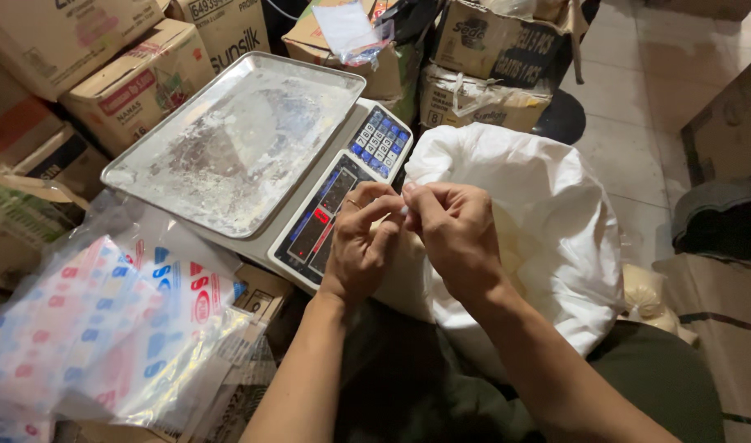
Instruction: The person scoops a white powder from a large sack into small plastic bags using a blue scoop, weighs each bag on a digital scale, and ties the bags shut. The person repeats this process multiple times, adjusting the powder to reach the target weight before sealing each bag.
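My left hand (pixel 357 239) and my right hand (pixel 456 227) meet fingertip to fingertip over the near edge of a large white sack (pixel 548 213). Both pinch something small and pale between thumb and fingers; what it is I cannot tell, though it may be the sack's edge. The sack stands open between my knees, with pale yellowish contents showing inside. Just left of my hands sits an electronic scale (pixel 343 193) with a blue keypad and a dusty steel tray (pixel 236 139) on top.
Printed clear plastic bags (pixel 105 328) lie in a heap at the lower left. Cardboard boxes (pixel 146 82) crowd the back and left. A smaller filled bag (pixel 646 299) lies right of the sack. Tiled floor (pixel 638 98) shows at the upper right.
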